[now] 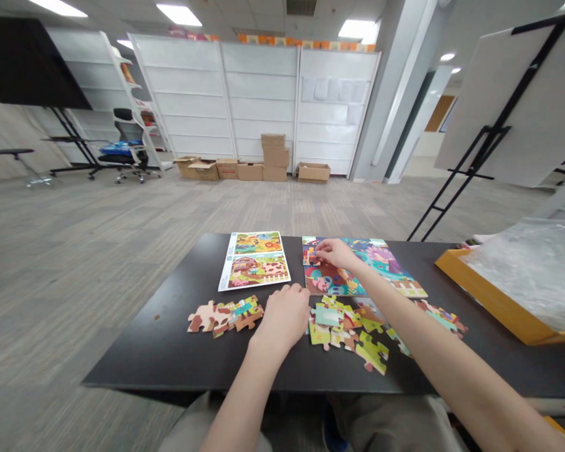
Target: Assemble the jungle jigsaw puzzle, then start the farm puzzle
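Note:
My right hand [335, 252] pinches a small puzzle piece [312, 255] at the left side of the colourful puzzle board [386, 257]. My left hand [287, 309] rests on the table just below the board, its fingers curled down; whatever may be under them is hidden. To its left lies a group of loose pieces [208, 317], some brown-spotted. On its right is a heap of mostly green pieces [328, 315], and more pieces [442, 316] lie beyond my right forearm. A printed picture sheet [254, 260] with two scenes lies left of the board.
The black table [179, 364] carries everything. At the right stands an orange-yellow box [503, 301] with clear plastic wrapping [532, 270]. Beyond the table are cardboard boxes [275, 157], an office chair [127, 147] and a whiteboard on a stand [489, 100].

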Action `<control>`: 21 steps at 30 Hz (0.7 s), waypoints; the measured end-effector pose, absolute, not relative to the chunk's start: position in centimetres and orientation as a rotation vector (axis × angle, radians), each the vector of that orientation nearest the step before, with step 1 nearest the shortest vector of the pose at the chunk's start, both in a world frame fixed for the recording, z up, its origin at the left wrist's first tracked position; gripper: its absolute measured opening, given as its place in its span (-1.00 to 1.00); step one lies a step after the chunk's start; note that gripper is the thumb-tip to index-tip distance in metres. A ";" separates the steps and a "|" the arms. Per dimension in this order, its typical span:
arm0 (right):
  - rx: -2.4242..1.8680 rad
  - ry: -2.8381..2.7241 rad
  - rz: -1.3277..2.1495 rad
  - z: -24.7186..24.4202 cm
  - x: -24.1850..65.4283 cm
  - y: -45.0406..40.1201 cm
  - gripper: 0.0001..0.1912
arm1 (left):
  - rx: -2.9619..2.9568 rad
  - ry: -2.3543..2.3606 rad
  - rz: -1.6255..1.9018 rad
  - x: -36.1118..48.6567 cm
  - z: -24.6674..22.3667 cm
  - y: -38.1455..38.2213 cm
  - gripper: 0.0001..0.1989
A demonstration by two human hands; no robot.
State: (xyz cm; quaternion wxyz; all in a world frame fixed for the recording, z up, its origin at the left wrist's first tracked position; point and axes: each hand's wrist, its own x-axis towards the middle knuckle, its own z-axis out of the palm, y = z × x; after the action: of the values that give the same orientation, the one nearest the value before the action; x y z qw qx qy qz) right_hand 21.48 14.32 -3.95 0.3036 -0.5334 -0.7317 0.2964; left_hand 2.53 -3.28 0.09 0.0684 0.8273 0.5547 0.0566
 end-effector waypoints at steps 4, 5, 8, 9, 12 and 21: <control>-1.472 -2.039 0.638 -4.3 21.5 14.6 -0.98 | 2.487 1.660 0.167 2.5 0.0 -3.3 -0.74; -1.484 -2.064 0.598 -4.3 21.4 14.6 -0.97 | 2.483 1.664 0.159 2.5 0.0 -3.3 -0.74; -1.513 -2.135 0.494 -4.1 21.3 14.5 -0.91 | 2.484 1.674 0.146 2.5 -0.1 -3.2 -0.76; -1.520 -2.157 0.466 -4.0 21.2 14.4 -0.88 | 2.490 1.677 0.146 2.5 -0.1 -3.1 -0.76; -1.538 -2.212 0.398 -3.7 21.0 14.0 -0.84 | 2.508 1.678 0.151 2.5 0.0 -3.1 -0.77; -1.578 -2.202 0.202 -1.8 21.8 12.2 -0.81 | 2.441 1.677 0.201 2.2 0.5 -3.0 -0.75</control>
State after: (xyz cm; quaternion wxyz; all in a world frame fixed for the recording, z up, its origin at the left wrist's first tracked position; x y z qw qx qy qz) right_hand 21.76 12.16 -1.85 0.2111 -0.5677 -0.7923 0.0726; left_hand 2.17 -3.04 0.50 0.0864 0.8192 0.5629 0.0675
